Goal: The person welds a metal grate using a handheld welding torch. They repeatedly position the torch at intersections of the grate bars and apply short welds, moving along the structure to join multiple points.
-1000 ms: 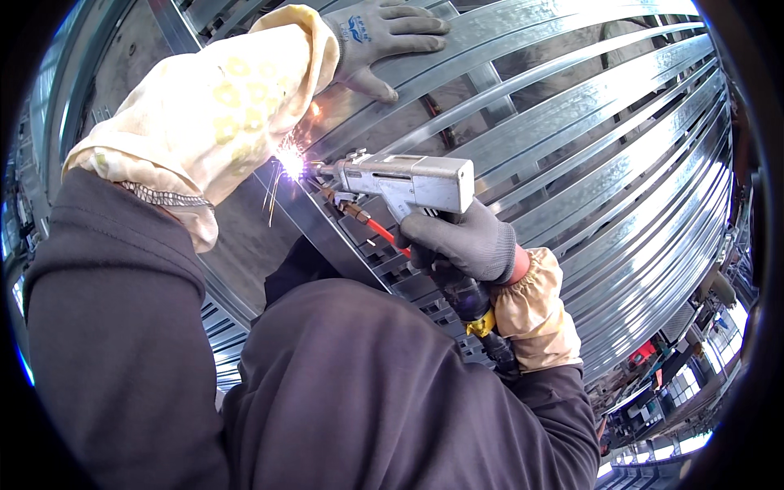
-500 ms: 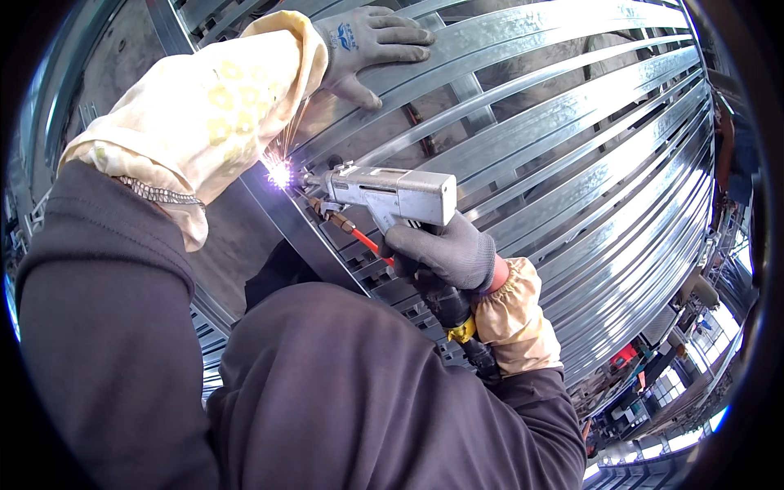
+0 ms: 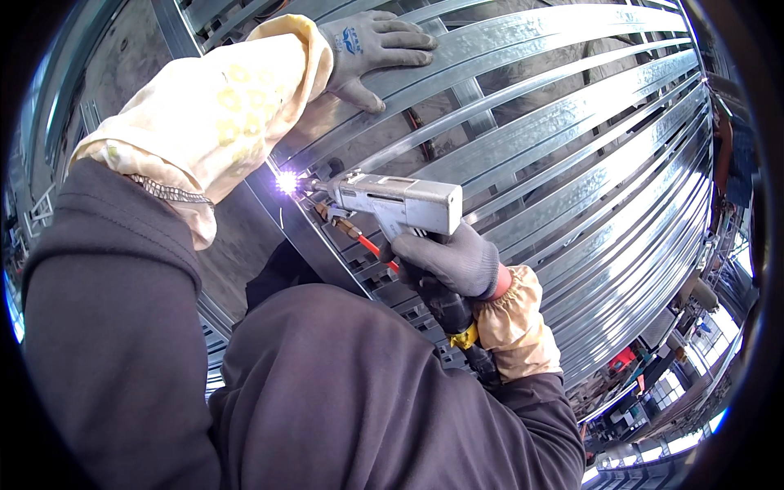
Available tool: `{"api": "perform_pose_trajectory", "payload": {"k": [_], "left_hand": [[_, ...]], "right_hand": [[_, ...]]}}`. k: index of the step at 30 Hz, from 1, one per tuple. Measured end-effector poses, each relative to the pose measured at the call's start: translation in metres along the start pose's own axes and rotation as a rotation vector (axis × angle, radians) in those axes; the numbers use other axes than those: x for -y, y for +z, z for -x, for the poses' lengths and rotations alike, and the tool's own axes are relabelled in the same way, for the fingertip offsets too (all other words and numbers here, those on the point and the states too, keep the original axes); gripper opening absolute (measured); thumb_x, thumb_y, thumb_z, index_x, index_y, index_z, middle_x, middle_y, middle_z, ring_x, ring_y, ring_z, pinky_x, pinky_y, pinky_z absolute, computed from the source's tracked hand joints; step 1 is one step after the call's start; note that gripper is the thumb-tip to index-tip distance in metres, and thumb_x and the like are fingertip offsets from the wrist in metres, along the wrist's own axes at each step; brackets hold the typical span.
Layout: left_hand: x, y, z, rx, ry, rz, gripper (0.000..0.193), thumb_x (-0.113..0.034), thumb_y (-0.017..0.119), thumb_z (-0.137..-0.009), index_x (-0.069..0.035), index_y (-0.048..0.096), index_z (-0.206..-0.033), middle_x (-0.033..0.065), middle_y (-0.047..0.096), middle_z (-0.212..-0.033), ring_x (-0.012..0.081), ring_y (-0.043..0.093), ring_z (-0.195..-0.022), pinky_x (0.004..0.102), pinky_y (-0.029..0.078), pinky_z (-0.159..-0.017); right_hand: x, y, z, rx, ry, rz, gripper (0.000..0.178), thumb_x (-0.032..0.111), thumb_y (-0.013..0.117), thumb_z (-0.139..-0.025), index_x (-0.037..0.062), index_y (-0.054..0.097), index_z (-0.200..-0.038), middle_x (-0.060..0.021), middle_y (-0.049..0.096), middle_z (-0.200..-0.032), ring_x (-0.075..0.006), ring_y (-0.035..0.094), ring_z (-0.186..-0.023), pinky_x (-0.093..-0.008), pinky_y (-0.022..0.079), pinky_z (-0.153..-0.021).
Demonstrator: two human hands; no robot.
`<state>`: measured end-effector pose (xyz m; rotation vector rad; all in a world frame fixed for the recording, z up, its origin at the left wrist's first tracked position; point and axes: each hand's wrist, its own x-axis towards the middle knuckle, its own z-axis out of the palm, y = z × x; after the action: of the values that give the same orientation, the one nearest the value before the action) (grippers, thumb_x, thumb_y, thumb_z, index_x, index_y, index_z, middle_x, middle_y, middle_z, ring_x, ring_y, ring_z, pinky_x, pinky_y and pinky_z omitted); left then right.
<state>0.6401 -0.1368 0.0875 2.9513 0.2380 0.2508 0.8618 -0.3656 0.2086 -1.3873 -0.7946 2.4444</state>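
Metal workshop: welding gun (image 3: 400,198), bright arc (image 3: 286,182), metal bars (image 3: 523,39).

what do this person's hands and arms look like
The left hand wears a grey glove with a blue mark; the right hand wears a darker grey glove with a ribbed cuff. Cream oversleeves, the left with yellowish patterning, the right gathered at the wrist, meet dark sleeves.

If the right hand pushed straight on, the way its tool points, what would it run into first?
The right hand holds a silver tool, whose tip would probably meet the metal bar first, at the bright glow; glare makes depth hard to judge.
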Motion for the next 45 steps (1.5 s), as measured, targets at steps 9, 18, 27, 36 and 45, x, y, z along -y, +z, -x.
{"api": "perform_pose_trajectory", "payload": {"k": [9, 18, 27, 36, 45], "left_hand": [[0.004, 0.015, 0.004, 0.009, -0.050, -0.061, 0.094, -0.064, 0.065, -0.079, -0.011, 0.041, -0.152, 0.0130, 0.035, -0.160, 0.0307, 0.031, -0.148, 0.0535, 0.021, -0.122], [-0.095, 0.005, -0.032, 0.344, -0.656, -0.091, 0.114, -0.071, 0.071, -0.074, -0.013, 0.023, -0.159, 0.0205, 0.021, -0.164, 0.0366, 0.014, -0.154, 0.0508, 0.013, -0.125], [-0.111, -0.005, -0.039, 0.587, -0.677, -0.182, 0.131, -0.071, 0.075, -0.067, -0.010, 0.008, -0.162, 0.0233, 0.008, -0.166, 0.0413, 0.005, -0.154, 0.0494, 0.011, -0.126], [-0.104, 0.014, -0.027, 0.522, -0.653, -0.182, 0.131, -0.067, 0.076, -0.063, -0.014, 0.009, -0.162, 0.0258, 0.008, -0.165, 0.0435, 0.004, -0.154, 0.0536, 0.008, -0.125], [-0.137, 0.009, 0.013, 0.394, -0.802, -0.080, 0.125, -0.054, 0.083, -0.062, -0.014, 0.017, -0.160, 0.0219, 0.015, -0.164, 0.0432, 0.012, -0.153, 0.0553, 0.017, -0.122]], "right_hand": [[-0.014, 0.000, 0.018, -0.109, -0.046, -0.082, 0.040, 0.021, 0.070, -0.092, -0.0003, 0.060, -0.125, -0.0031, 0.068, -0.092, -0.0088, 0.065, -0.071, -0.0244, 0.051, -0.060], [-0.043, -0.006, 0.043, -0.059, -0.130, -0.008, 0.055, 0.019, 0.063, -0.092, -0.0015, 0.048, -0.141, -0.0108, 0.070, -0.099, -0.0096, 0.065, -0.067, -0.0241, 0.053, -0.056], [-0.053, -0.011, 0.027, -0.059, -0.176, -0.075, 0.034, 0.019, 0.071, -0.090, 0.0001, 0.065, -0.117, -0.0011, 0.067, -0.083, -0.0070, 0.060, -0.066, -0.0246, 0.049, -0.058], [-0.054, -0.014, 0.019, -0.047, -0.181, -0.032, 0.035, 0.022, 0.071, -0.090, 0.0004, 0.065, -0.116, -0.0017, 0.067, -0.080, -0.0069, 0.062, -0.066, -0.0250, 0.050, -0.057], [-0.067, -0.020, 0.050, -0.123, -0.191, -0.049, 0.031, 0.021, 0.068, -0.092, 0.0015, 0.064, -0.115, 0.0005, 0.066, -0.083, -0.0058, 0.060, -0.071, -0.0236, 0.049, -0.062]]}}
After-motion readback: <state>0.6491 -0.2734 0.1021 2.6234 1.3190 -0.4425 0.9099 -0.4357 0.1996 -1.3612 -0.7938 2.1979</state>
